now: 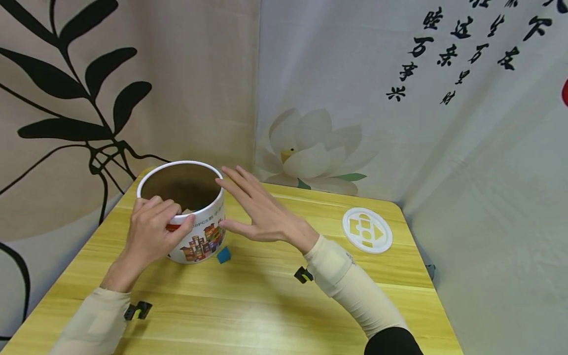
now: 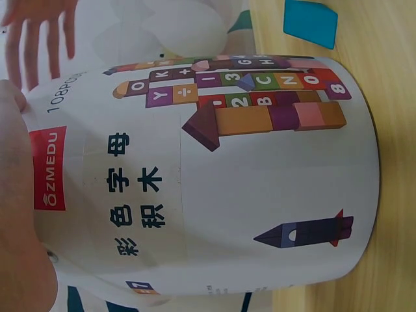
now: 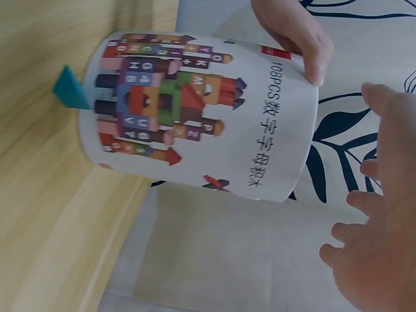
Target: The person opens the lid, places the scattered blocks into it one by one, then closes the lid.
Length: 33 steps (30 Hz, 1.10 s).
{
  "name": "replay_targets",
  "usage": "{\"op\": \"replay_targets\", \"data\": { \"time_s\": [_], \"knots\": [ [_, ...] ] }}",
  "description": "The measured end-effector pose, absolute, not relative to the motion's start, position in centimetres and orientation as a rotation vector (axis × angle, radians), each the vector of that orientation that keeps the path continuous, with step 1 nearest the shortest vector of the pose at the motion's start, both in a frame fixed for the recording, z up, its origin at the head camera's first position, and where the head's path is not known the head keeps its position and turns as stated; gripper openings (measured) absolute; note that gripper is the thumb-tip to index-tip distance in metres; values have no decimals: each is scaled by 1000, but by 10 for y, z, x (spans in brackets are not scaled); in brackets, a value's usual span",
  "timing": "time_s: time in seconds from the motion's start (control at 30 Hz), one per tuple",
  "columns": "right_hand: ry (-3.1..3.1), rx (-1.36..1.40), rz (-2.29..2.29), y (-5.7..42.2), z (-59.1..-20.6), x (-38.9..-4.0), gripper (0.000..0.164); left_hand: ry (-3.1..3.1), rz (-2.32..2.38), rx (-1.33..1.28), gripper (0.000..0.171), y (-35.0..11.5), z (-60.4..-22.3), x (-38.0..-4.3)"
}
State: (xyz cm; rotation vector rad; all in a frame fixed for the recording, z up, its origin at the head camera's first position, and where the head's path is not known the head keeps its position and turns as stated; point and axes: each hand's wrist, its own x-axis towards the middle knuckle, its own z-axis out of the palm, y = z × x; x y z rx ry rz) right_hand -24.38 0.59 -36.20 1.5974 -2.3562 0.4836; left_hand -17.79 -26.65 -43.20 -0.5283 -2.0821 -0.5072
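A white tub printed with toy blocks stands upright at the back left of the table. My left hand grips its near rim, thumb on the outside and fingers over the edge. My right hand is beside the tub's right side with the fingers straight and spread, holding nothing. In the right wrist view, its fingers point toward the tub's rim. A small blue block lies on the table at the foot of the tub. Most of the tub's inside is dark, with something pale showing near the left fingers.
A round white lid with cut-out shapes lies at the right of the wooden table. Curtains printed with leaves and a lotus hang close behind the table.
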Motion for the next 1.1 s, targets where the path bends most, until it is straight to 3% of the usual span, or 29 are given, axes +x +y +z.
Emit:
{"op": "replay_targets", "data": {
  "time_s": [0.43, 1.1],
  "knots": [
    [-2460, 1595, 438, 42, -423, -230, 83, -2093, -521, -509, 40, -265, -432, -177],
    [-2652, 1807, 233, 20, -497, -221, 65, -2126, -504, -508, 40, -267, -433, -177]
  ]
}}
